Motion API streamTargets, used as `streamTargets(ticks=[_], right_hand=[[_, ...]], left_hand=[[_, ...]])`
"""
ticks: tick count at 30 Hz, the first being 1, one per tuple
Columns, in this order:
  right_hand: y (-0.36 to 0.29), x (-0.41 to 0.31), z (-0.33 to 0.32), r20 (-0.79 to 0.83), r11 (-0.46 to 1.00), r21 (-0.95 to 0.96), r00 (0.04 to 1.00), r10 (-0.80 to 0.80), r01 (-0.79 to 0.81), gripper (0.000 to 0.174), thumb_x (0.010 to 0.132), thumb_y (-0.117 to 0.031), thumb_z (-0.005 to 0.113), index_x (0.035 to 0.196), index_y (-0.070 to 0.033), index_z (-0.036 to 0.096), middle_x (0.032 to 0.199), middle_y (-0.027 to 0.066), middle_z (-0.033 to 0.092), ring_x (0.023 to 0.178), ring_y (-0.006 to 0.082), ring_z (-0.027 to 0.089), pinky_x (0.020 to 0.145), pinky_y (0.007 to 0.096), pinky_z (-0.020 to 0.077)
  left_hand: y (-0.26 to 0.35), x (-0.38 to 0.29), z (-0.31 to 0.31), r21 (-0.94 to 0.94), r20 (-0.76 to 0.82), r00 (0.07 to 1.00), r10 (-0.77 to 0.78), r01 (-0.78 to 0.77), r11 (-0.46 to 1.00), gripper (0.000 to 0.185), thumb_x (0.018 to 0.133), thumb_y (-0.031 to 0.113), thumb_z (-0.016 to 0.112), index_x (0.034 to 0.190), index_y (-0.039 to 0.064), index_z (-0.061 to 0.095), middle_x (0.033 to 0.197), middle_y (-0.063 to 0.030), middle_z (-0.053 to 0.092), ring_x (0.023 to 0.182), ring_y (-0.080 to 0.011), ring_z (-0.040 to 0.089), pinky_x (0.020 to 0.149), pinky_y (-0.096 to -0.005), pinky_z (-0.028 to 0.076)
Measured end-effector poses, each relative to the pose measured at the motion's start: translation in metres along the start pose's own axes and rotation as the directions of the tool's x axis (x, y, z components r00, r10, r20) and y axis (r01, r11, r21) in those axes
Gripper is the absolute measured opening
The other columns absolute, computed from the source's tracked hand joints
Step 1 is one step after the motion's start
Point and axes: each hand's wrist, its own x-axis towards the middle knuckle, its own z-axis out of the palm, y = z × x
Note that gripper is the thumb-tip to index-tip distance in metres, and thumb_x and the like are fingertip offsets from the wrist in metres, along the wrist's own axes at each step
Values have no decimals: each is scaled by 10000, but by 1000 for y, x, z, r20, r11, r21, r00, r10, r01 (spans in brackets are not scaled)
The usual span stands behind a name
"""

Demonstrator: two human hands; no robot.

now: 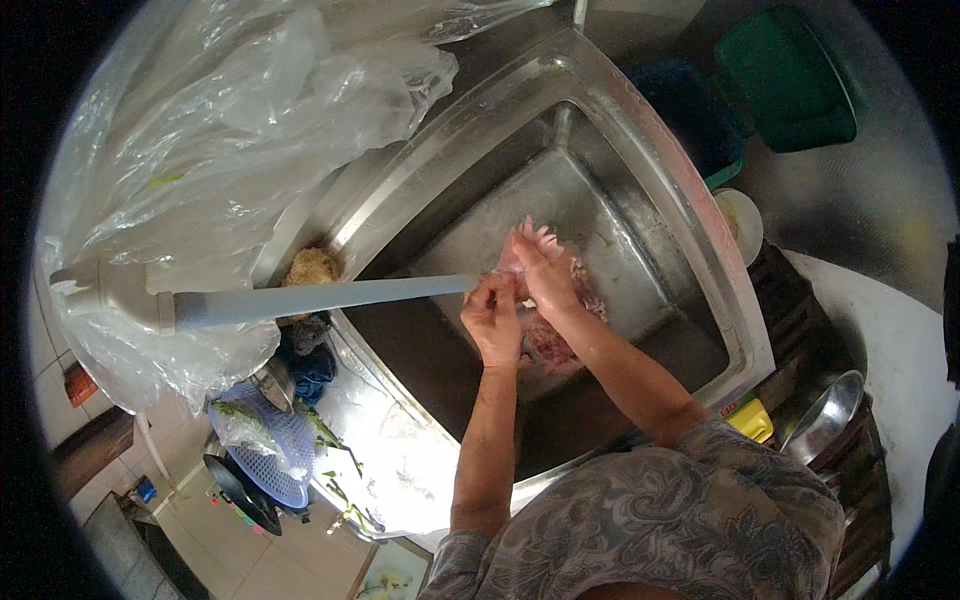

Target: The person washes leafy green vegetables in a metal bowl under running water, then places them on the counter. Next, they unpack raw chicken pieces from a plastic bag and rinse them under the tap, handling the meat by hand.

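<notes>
My left hand (493, 315) and my right hand (547, 279) are close together over a stainless-steel sink (472, 225). Between them is a piece of raw pink meat (511, 261) with a pale, jagged edge; my right hand grips it from above. The fingertips of my left hand are pinched at its lower end, partly hiding it. Darker red raw meat (551, 341) lies in the basin below, partly covered by my right forearm. A pale plastic pipe (322, 298) with an elbow reaches across the sink, its end beside my left fingers.
Clear plastic sheeting (247, 127) hangs at the upper left. On the left rim sits a tan sponge (311, 267). A blue plastic basket (277, 442) stands lower left. Green bins (787, 82) are at the upper right; a metal bowl (829, 416) lies at right.
</notes>
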Motion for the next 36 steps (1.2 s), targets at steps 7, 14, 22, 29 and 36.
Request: streamTargets(ticks=[7,14,22,29,36], right_hand=[[-27,-2,4,-2,883,345,941,338,-317,172,880,-205,629,917,-38,644,826,8,607,746,121,560,655,299,450],[-42,-3,-7,57,921,223,947,315,-320,219,897,-207,627,1021,-27,636,964,23,618,866,112,569,744,282,466],[-13,1,-9,134,957,161,966,221,-242,268,943,-212,584,1089,12,611,1087,54,610,968,96,560,787,254,479],[-1,-17,5,233,928,367,972,-29,-60,226,936,-246,590,836,-44,609,768,1,590,679,83,525,598,270,433],[-23,-14,2,67,921,274,961,268,-276,241,906,-273,629,842,-43,597,747,-9,560,682,84,513,626,272,431]], left_hand=[[-1,19,0,-769,127,876,-465,384,511,116,900,98,630,789,69,619,832,-43,652,723,-124,590,695,-271,494],[5,13,-11,-121,252,967,-44,76,990,126,919,78,597,979,-10,665,857,-21,637,790,-85,570,705,-246,472],[9,9,-20,-220,339,924,-178,262,940,200,897,81,622,1074,-3,661,967,-16,642,853,-102,573,789,-265,466],[-6,-6,-14,-325,72,954,-292,299,897,55,874,32,647,895,-15,666,880,-17,642,813,-106,570,817,-282,470],[-13,0,-14,-106,118,977,-179,191,976,123,915,115,618,918,-2,657,910,-58,654,817,-132,609,700,-306,516]])
